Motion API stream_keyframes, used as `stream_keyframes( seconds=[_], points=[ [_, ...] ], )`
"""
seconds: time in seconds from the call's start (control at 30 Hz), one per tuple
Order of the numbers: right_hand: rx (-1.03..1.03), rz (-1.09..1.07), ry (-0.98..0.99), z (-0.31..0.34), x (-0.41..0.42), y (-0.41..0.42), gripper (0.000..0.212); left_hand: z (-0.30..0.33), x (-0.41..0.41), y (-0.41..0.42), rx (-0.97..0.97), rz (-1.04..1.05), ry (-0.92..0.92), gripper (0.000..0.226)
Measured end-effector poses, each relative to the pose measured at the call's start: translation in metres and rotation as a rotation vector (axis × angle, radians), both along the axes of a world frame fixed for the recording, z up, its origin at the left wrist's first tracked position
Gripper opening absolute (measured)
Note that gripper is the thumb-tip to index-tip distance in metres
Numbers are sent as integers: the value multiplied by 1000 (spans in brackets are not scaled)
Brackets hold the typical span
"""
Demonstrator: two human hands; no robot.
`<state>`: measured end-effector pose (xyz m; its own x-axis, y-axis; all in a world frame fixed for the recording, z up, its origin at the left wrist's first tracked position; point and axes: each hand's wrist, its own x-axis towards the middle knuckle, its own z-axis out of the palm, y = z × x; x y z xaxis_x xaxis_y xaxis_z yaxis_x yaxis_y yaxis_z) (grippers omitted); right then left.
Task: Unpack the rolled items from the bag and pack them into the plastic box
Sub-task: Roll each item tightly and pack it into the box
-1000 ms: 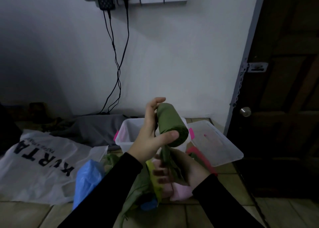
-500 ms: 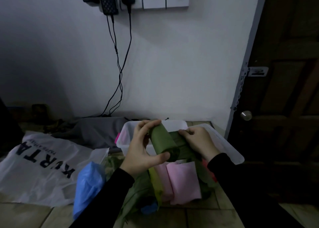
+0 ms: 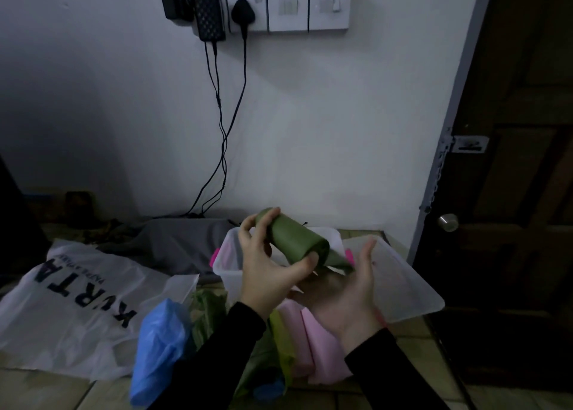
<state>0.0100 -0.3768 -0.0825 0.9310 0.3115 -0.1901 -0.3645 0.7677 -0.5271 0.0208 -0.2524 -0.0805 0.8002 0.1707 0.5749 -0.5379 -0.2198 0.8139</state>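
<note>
The white bag lies flat at the near left, and the clear plastic box stands farther, in the middle, with its lid at the right. The left hand grips a green roll above the box, thumb and fingers curled around it. The right hand is open below, holding nothing. A loose tail hangs from the roll; I think it may unroll, or catch on the box wall.
</note>
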Motion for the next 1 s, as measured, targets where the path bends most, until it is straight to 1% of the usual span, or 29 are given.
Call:
stream_keyframes(
  seconds=[0.03,0.1,0.17,0.23,0.27,0.33,0.4,0.47,0.53,0.57,0.63,0.67,0.7,0.73,0.8,0.87,0.9,0.93,1.0],
  points=[
    [-10,32,-20,5,-1,2,100,0,0,-4,-15,10,7,77],
    [-96,63,-16,20,8,4,84,-3,-2,-9,-9,-8,28,79],
    [-204,17,48,29,22,2,67,-10,-4,-9,78,5,44,81],
    [-302,-58,119,31,32,-2,58,-16,-4,-8,154,34,67,85],
    [-351,-63,127,32,32,-4,54,-18,-5,-7,180,41,79,87],
    [-453,-47,89,31,34,-9,50,-17,-7,-8,222,30,106,88],
    [-539,-71,17,28,38,-13,50,-15,-8,-9,258,9,173,87],
    [-645,-92,-81,28,36,-15,41,-16,-7,-9,316,-4,233,85],
    [-839,-97,-189,24,32,-16,34,-11,-3,-8,400,-32,311,78],
    [-926,-79,-218,22,30,-16,35,-6,1,-7,461,-58,364,70],
    [-1028,3,-268,16,22,-16,39,8,9,-4,604,-136,485,47],
    [-1050,45,-288,13,18,-15,37,14,13,-2,670,-169,532,40],
    [-1047,67,-302,11,15,-14,32,21,17,1,723,-190,550,40],
    [-1018,58,-304,12,13,-13,24,25,19,3,760,-201,538,45],
    [-833,-1,-249,13,14,-12,12,27,18,2,758,-158,450,72],
    [-632,-26,-203,15,19,-13,18,19,10,-5,641,-40,342,104],
    [-538,-37,-182,17,20,-14,22,14,6,-9,560,-10,314,113],
    [-464,-49,-165,19,22,-15,24,9,3,-12,493,-17,304,119],
    [-416,-62,-133,16,24,-19,27,3,2,-13,416,-51,298,122]
  ],
)
